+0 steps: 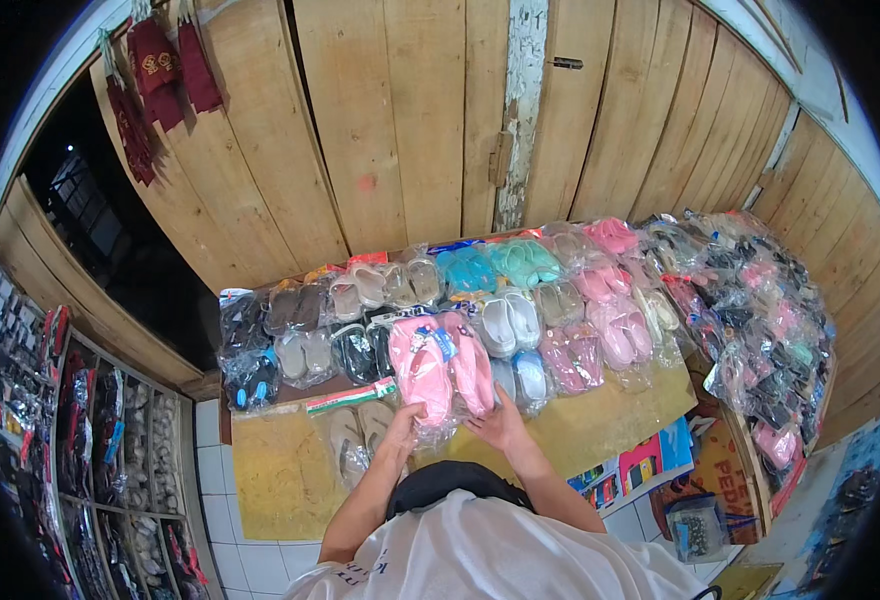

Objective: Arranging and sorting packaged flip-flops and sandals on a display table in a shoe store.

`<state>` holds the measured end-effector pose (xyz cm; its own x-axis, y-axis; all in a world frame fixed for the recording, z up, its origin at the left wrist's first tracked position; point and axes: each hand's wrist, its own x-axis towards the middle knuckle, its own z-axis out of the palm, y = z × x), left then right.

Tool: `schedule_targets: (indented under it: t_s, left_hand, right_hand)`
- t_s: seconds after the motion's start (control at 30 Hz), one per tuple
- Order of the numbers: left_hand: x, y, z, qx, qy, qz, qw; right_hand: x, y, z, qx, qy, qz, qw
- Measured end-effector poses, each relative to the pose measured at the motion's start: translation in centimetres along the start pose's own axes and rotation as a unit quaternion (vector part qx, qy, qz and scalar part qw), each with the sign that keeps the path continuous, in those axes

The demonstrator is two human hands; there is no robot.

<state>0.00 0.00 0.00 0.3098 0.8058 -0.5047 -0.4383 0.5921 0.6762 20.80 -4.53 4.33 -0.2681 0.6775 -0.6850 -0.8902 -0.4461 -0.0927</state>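
The bagged pink sandals (442, 372) are gripped at their near end by both the left hand (402, 425) and the right hand (498, 422). Their long axis is directed away from the body, over the table (600, 425).

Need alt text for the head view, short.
Seen from above, a person's left hand and right hand hold a bagged pair of pink sandals at the front of a wooden table. Rows of plastic-wrapped sandals in pink, teal, white, black and beige cover the table, which stands against a plank wall.

Plank wall (400, 130), white tiled floor (250, 560)
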Motion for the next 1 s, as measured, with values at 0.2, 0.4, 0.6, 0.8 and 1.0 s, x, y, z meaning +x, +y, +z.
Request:
schedule_targets:
  t_s: [0.2,0.4,0.6,0.8,1.0]
  left_hand:
    - [-0.5,0.2,-2.6,-0.017,-0.121,-0.045,0.991]
    - [-2.6,0.1,0.3,-0.014,-0.048,-0.125,0.991]
    - [0.3,-5.9,-4.5,-0.089,-0.013,-0.072,0.993]
    - [1.2,-6.8,-2.5,0.155,0.109,0.042,0.981]
    - [1.1,-6.6,-2.7,0.500,0.038,0.274,0.821]
  right_hand:
    - [1.8,1.5,-0.1,-0.126,-0.082,-0.095,0.984]
    - [3.5,0.4,-2.6,-0.074,-0.117,-0.083,0.987]
    - [2.8,1.3,-3.0,-0.106,-0.144,-0.030,0.984]
    - [6.0,1.1,-8.8,-0.187,-0.099,-0.033,0.977]
    - [8.2,1.0,-11.4,-0.290,-0.026,0.007,0.957]
